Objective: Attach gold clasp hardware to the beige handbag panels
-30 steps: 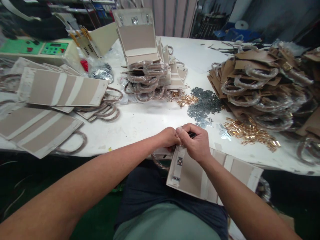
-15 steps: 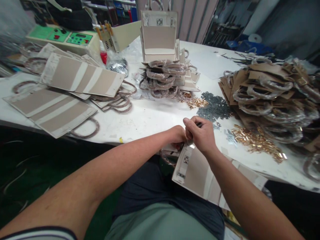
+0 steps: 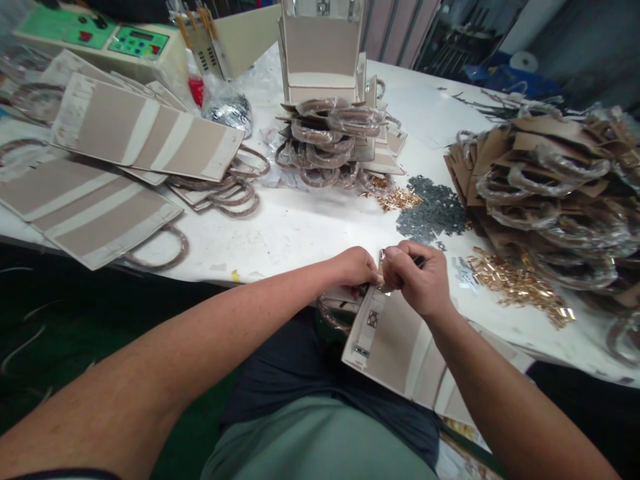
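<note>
A beige bag panel [image 3: 395,343] lies across my lap and the table edge, with metal fittings along its left end and a brown, plastic-wrapped handle [image 3: 331,315] beyond that end. At its upper left corner my left hand [image 3: 357,268] is closed, fingertips pinched by the edge; the fingers' undersides are hidden. Just beside it, my right hand [image 3: 420,277] is wrapped round a small hand tool with a dark end [image 3: 419,261] and a shiny metal part [image 3: 383,260] over the same corner. The tool's exact kind is not clear.
Gold metal clips [image 3: 520,283] and dark metal plates [image 3: 433,210] lie in heaps beyond my hands. Bag pieces with wrapped handles are stacked at the right [image 3: 550,173] and centre [image 3: 325,143]. More beige panels [image 3: 150,130] lie left, before a machine with green control panels [image 3: 137,43].
My right hand has turned and shifted slightly right, so the tool's shiny metal part now shows. My left hand stays at the panel's corner. The view has tilted down a little.
</note>
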Available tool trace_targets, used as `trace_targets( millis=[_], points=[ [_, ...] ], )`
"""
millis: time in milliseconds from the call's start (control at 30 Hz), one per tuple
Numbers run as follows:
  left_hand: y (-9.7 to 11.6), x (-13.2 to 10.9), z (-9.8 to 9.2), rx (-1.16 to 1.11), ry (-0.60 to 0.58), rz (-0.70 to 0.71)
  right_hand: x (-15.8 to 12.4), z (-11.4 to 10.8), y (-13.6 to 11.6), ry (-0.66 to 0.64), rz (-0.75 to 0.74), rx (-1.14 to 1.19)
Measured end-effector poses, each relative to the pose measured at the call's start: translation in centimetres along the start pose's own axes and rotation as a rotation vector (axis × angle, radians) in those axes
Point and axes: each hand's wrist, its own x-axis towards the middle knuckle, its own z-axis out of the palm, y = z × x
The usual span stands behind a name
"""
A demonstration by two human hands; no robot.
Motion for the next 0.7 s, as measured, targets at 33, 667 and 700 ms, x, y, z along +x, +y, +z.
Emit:
trace_targets(
  millis=[33, 667, 700],
  points=[
    [-0.2, -0.1, -0.2, 0.032, -0.030, 0.016, -0.1, -0.2, -0.1, 0.050, -0.030, 0.083],
    [-0.5, 0.2, -0.2, 0.211, -0.045, 0.090, -1.1, -0.1, 0.7, 0.215, -0.134, 0.271],
    [-0.5, 0.2, -0.2, 0.207, -0.043, 0.083, -1.2, -0.3, 0.5, 0.231, -0.160, 0.300]
  ],
)
